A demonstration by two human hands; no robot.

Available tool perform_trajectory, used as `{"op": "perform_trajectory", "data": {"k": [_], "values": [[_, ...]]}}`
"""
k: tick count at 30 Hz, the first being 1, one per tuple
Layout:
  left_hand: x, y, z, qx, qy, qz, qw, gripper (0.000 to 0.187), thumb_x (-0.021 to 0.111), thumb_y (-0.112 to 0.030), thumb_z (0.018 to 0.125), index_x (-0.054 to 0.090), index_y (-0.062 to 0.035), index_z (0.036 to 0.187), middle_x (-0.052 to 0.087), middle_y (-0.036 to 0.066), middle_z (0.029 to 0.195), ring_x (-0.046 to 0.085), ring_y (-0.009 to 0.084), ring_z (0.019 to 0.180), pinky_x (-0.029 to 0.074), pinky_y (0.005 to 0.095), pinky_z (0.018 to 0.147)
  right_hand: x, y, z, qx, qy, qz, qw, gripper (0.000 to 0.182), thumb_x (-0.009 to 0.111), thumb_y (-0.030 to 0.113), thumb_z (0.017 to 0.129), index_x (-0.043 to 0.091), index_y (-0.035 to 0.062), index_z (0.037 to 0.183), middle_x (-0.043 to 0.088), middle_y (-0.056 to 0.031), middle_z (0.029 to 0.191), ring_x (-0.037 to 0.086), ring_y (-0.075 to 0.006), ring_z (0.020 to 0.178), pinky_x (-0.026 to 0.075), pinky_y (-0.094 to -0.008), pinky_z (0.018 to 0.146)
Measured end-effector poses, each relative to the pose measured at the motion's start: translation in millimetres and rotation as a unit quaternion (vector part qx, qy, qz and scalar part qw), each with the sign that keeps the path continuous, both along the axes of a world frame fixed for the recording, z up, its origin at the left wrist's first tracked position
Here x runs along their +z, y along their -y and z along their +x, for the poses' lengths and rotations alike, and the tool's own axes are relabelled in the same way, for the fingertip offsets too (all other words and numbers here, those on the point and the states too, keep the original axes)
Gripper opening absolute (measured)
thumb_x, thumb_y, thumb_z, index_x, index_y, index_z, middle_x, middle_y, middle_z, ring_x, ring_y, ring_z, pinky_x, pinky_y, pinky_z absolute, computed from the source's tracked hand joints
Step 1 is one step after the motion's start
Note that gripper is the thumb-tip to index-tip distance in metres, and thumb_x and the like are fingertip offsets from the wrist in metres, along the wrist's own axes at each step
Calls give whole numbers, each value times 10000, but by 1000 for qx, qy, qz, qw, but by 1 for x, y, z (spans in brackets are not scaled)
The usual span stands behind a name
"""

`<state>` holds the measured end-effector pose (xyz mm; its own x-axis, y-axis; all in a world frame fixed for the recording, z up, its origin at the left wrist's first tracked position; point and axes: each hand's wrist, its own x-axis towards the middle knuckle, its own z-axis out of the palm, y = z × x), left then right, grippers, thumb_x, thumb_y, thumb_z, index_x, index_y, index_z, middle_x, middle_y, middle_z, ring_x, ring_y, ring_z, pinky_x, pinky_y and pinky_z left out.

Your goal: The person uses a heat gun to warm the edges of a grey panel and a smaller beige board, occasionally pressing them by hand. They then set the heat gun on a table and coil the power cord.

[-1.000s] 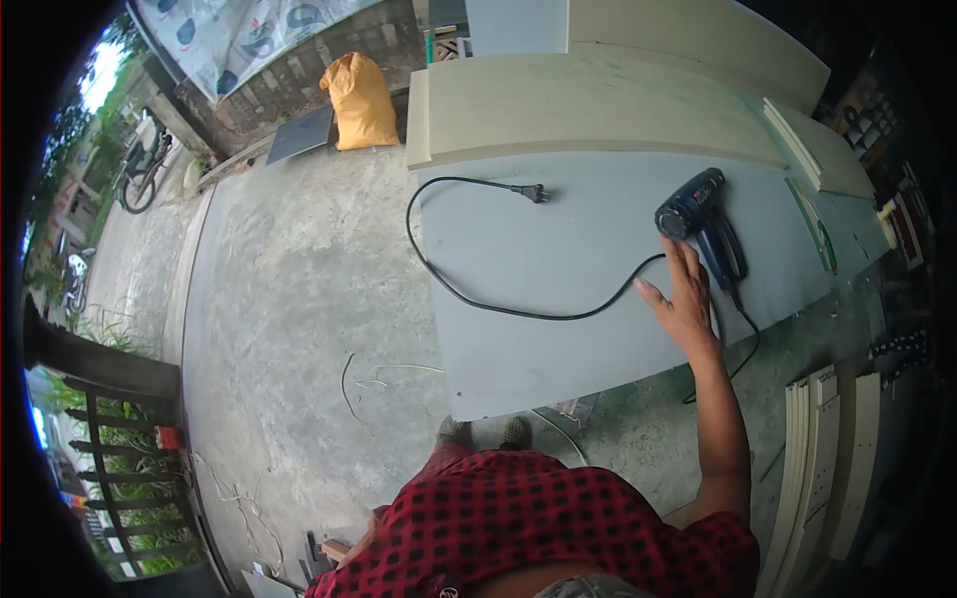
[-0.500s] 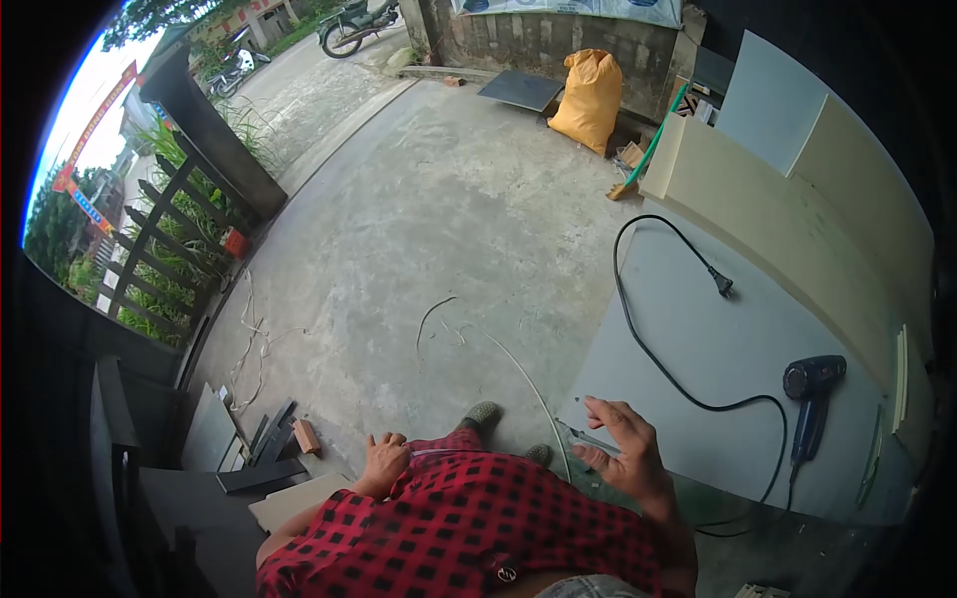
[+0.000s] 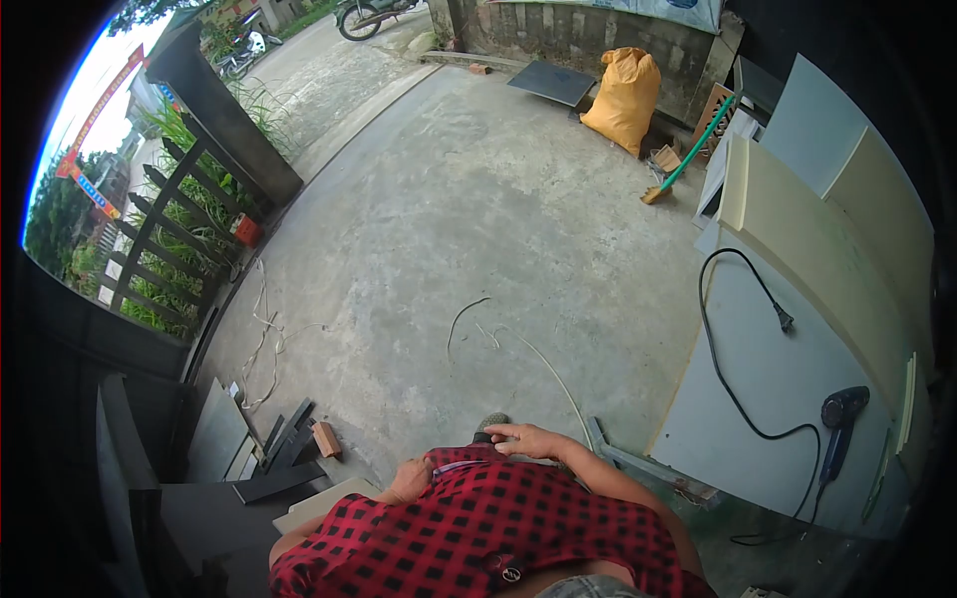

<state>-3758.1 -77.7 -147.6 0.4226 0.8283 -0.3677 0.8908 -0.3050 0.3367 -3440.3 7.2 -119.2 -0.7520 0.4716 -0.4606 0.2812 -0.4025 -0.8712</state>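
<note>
My left hand (image 3: 409,480) rests low at the hem of the red and black checked shirt (image 3: 469,508); its fingers fold out of sight and I cannot make out whether they grip the cloth. In front of my lap, my right hand (image 3: 525,441) reaches across to the left with fingers stretched out, and nothing shows in it. A pale purple strip (image 3: 457,465) lies between the two hands at the hem. To the right of my right forearm is a grey metal bar (image 3: 638,461) along the near side of the worktable (image 3: 738,399).
A heat gun or hair dryer (image 3: 840,429) with a black cord (image 3: 713,369) lies on the worktable, beside pale boards (image 3: 797,219). A thin cable (image 3: 553,374) lies on the concrete floor. Dark offcuts (image 3: 284,439) and a brick (image 3: 325,440) are at left; a yellow sack (image 3: 623,100) stands farther back.
My right hand has left the table corner and moved left to my lap, its fingers straightening from a curled pose. My left hand has shifted slightly down at the hem. The view has turned left.
</note>
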Motion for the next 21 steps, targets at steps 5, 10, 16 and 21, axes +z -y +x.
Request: {"op": "perform_trajectory", "data": {"k": [5, 10, 16, 21], "values": [[25, -17, -39, 156, 160, -47, 974, 223, 579, -208, 805, 628, -30, 932, 576, 168, 1052, 606, 352, 914, 496, 424, 777, -56, -27, -76, 108, -38, 67, 991, 747, 636, 322, 849, 294, 44, 1453, 394, -166, 1442, 399, -262, 1315, 314, -359, 1089], [42, -30, -60, 240, 403, -71, 880, 355, 624, -294, 823, 648, -26, 1055, 527, 181, 1174, 588, 353, 1022, 479, 363, 878, -52, -52, -138, 206, -50, 112, 971, 854, 693, 411, 733, 337, 95, 1442, 379, -158, 1459, 353, -295, 1350, 287, -358, 1108], [55, -55, -95, 283, 382, -177, 862, 354, 644, -304, 815, 654, -61, 1073, 457, 153, 1287, 557, 365, 1084, 471, 403, 895, -50, -83, -170, 264, -26, 82, 961, 454, 662, 344, 749, 640, 112, 1140, 669, -116, 1057, 626, -251, 985, 463, -346, 859], [85, -68, -123, 42, 145, -36, 988, 332, 594, -309, 849, 609, -67, 1074, 507, 162, 1227, 594, 371, 989, 497, 412, 795, -53, -94, -176, 235, -28, 169, 957, 288, 615, 255, 747, 675, 61, 951, 671, -157, 845, 645, -294, 796, 475, -385, 709]]}}
